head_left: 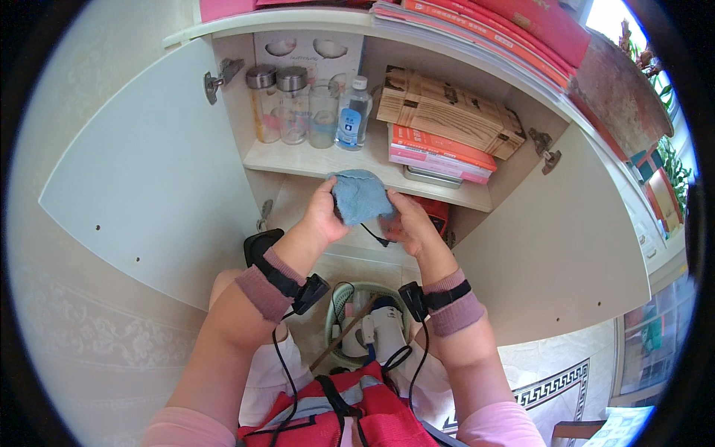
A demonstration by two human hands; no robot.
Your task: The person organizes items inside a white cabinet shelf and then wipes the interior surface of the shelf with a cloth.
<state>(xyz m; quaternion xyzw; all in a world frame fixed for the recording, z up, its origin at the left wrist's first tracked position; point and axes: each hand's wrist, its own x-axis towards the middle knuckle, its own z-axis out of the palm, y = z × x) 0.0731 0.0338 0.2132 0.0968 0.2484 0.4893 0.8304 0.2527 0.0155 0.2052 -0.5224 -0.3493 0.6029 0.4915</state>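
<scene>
A blue cloth [359,196] is held up between both hands in front of the open cabinet. My left hand [327,211] grips its left side, with a dark item partly showing beneath the cloth. My right hand [410,220] is at the cloth's right edge, slightly blurred; whether its fingers are closed on the cloth is hard to tell. A short black cable with a plug [382,241] hangs below the cloth, and what it belongs to is hidden.
The cabinet shelf [313,160] holds glass jars, a plastic bottle [352,114], a wooden box [449,112] and books [438,153]. Cabinet doors [145,167] stand open on both sides. A green basket [330,341] with a white appliance and cords sits between the person's legs.
</scene>
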